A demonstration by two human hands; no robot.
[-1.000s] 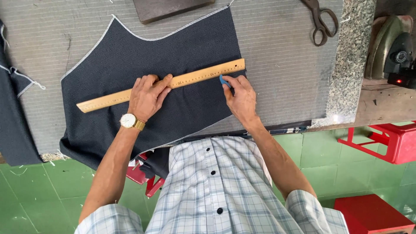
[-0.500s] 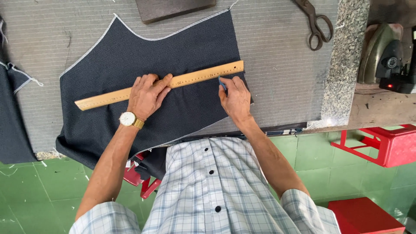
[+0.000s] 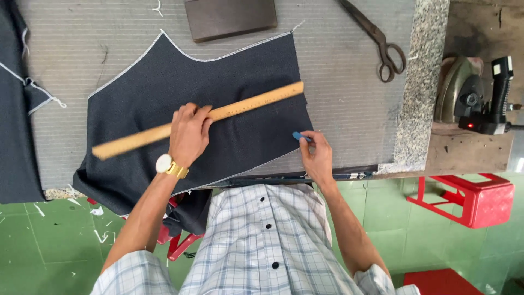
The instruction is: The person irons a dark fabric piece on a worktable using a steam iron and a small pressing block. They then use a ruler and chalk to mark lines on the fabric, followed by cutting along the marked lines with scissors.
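Watching through the head camera, working left to right across the cutting table.

At the table's left edge a second dark fabric piece is hanging partly over the side; white basting thread is showing along it.

The main cut panel of dark fabric is lying flat across the table's middle, its lower edge draping over the front edge; probably spread flat so a line can be ruled on it.

My left hand is pressing down on the wooden ruler, fingers spread over its top, palm flat; the ruler is lying diagonally on the panel, its right end reaching the panel's right edge; the left end is looking blurred, so I cannot tell whether it is fully seated. A gold-strapped wristwatch is sitting on that wrist.

My right hand is pinching a small blue chalk between thumb and fingertips, just below the ruler near the panel's lower right edge; the chalk tip is at or just above the cloth.

At the back edge a dark flat block is resting, overlapping the panel's top, likely as a weight; a pair of scissors is lying near the back right corner, shut.

Past the granite strip, an iron is sitting on a wooden shelf.

Count: two fabric pieces, one ruler, one chalk, one block, one scissors, one iron; two red stools showing on the green floor.
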